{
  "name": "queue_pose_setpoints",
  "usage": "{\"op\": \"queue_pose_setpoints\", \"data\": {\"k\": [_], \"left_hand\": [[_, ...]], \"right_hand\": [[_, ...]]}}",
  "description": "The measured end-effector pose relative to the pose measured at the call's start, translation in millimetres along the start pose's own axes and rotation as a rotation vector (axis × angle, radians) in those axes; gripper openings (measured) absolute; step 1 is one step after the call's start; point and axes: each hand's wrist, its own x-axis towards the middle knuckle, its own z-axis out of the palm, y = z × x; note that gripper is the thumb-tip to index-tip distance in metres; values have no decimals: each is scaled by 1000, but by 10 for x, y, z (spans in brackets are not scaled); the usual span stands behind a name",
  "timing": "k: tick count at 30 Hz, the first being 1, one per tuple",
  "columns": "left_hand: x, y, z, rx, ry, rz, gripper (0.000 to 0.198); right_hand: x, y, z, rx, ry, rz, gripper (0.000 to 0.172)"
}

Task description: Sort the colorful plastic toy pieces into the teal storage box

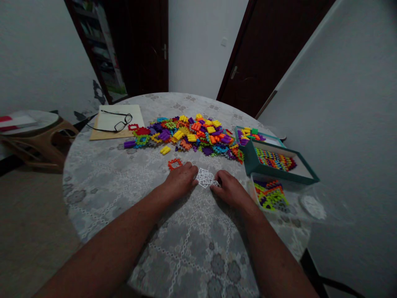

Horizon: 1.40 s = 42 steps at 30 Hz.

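Note:
Between my hands lies a white openwork lattice (204, 178), flat on the tablecloth and shaped like a flower or snowflake. My left hand (182, 180) is closed, its thumb and fingers pinching the lattice's left edge. At the right edge, my right hand (228, 186) pinches a small white lattice piece (215, 183) that touches the larger one; whether the two are joined I cannot tell. Just beyond my left hand lies an orange toothed square frame (175, 163), partly covered by the hand. A yellow connector piece (165, 150) rests a little farther away.
A long heap of colourful gear-like plastic pieces (186, 136) spans the table's far half. Eyeglasses (120, 124) lie on paper (136, 111) at left. On the right stand a green box (252, 161) with rows of pieces, a clear tray (254, 192) and a plastic bag (335, 203).

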Motion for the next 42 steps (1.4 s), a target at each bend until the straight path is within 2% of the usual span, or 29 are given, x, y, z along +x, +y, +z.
{"op": "queue_pose_setpoints", "data": {"k": [4,15,25,30,35,39,42], "left_hand": [[3,5,-13,-27,12,-2,24],[37,-32,43,-63,-15,-2,19],[20,-47,104,-45,-21,62,36],[-6,-52,53,-49,-36,81,40],[-6,-85,-9,-142,-50,82,39],[-21,49,-29,-84,-53,-1,55],[-35,187,-15,-17,-51,-40,45]], "right_hand": [[-5,-59,-56,56,-14,-34,11],[-48,-156,-165,62,-39,59,11],[-25,-180,-173,117,-20,91,10],[-15,-139,-118,159,27,85,4],[47,-104,-18,269,169,132,11],[113,-154,96,410,260,172,14],[141,-203,161,465,255,140,13]]}}
